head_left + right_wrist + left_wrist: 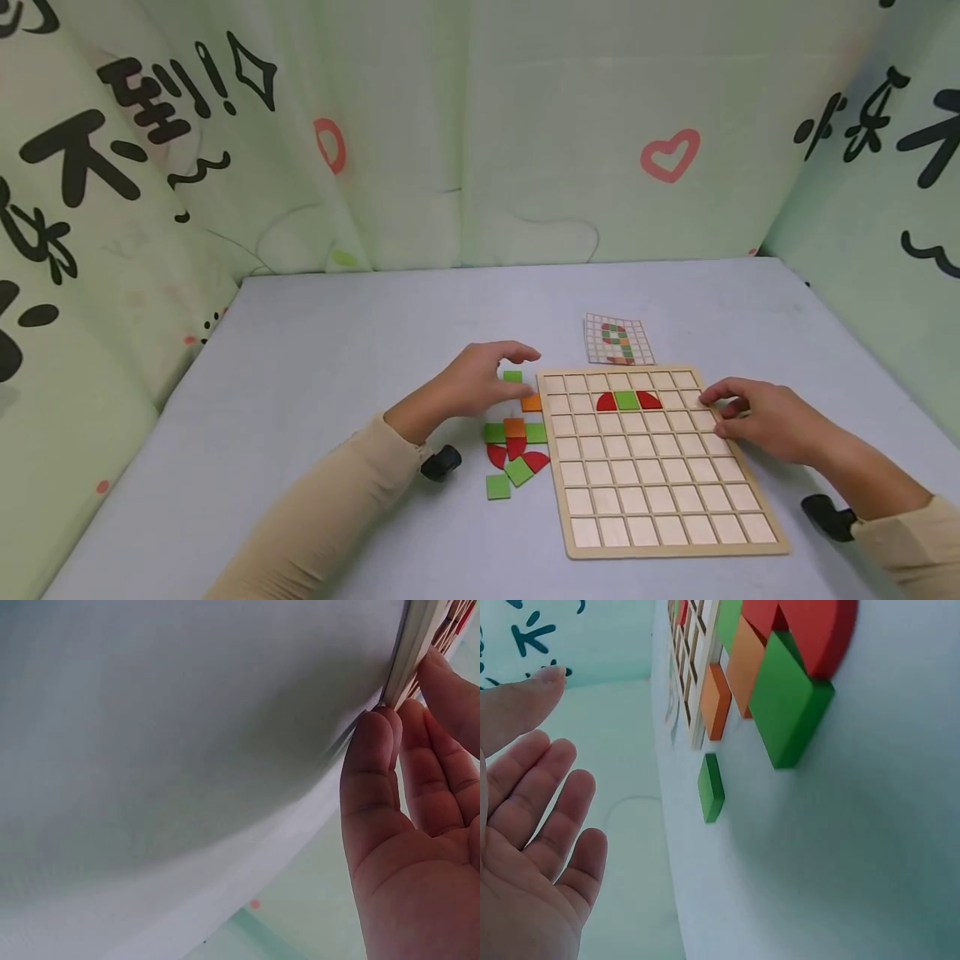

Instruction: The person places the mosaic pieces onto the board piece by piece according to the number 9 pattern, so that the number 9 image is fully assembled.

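Observation:
My left hand (480, 379) hovers over the left side of the wooden grid board (675, 551), fingers spread and thumb apart, holding nothing. Beneath and beside it lie loose flat tiles: a green square (512, 377), an orange square (532, 403) near the board's edge, and a cluster of green, orange and red pieces. In the left wrist view the green tile (711, 789) lies apart from the hand. With thumb and fingers, my right hand (776, 421) grips the board's right edge. A green square (626, 401) sits in the grid between two red quarter-round tiles (649, 401).
Behind the board lies a printed pattern card (618, 340) with a coloured figure on a grid. A pale cloth covers the table (360, 333). Light green printed curtains (555, 125) stand at the back and both sides.

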`<state>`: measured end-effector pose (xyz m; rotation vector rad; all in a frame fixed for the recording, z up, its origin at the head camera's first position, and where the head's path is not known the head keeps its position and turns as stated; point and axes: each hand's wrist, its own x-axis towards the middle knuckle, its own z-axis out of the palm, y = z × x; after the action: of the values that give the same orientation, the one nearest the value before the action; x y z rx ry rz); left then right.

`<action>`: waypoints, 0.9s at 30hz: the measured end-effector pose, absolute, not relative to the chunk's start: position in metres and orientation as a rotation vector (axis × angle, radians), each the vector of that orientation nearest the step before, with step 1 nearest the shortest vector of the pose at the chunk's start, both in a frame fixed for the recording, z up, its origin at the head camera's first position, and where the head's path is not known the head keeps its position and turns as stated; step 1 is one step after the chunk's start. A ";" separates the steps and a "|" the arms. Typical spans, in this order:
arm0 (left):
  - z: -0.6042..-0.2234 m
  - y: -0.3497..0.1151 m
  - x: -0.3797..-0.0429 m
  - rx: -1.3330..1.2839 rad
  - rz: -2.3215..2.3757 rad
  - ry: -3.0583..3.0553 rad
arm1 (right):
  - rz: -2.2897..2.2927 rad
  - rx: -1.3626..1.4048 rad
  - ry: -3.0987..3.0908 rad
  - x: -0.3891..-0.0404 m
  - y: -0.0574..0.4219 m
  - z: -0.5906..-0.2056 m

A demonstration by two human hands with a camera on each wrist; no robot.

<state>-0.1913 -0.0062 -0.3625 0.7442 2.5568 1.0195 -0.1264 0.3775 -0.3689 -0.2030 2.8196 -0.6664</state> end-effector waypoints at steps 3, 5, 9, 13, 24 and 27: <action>-0.363 -0.017 -0.190 0.741 1.056 2.556 | -0.662 -0.207 2.825 -0.127 0.377 -0.368; -0.363 -0.023 -0.189 0.738 1.069 2.556 | -0.661 -0.207 2.825 -0.127 0.377 -0.368; -0.366 -0.032 -0.185 0.694 1.066 2.560 | -0.664 -0.203 2.823 -0.127 0.377 -0.368; -0.371 -0.038 -0.181 0.646 1.050 2.559 | -0.663 -0.206 2.826 -0.128 0.378 -0.368; -0.379 -0.048 -0.175 0.630 1.001 2.545 | -0.658 -0.215 2.825 -0.127 0.379 -0.369; -0.380 -0.050 -0.174 0.617 0.986 2.542 | -0.655 -0.216 2.828 -0.127 0.378 -0.369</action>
<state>-0.1737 -0.0495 -0.3805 0.6166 2.5417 0.9860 -0.1271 0.3785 -0.3694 -0.2156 2.8279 -0.6554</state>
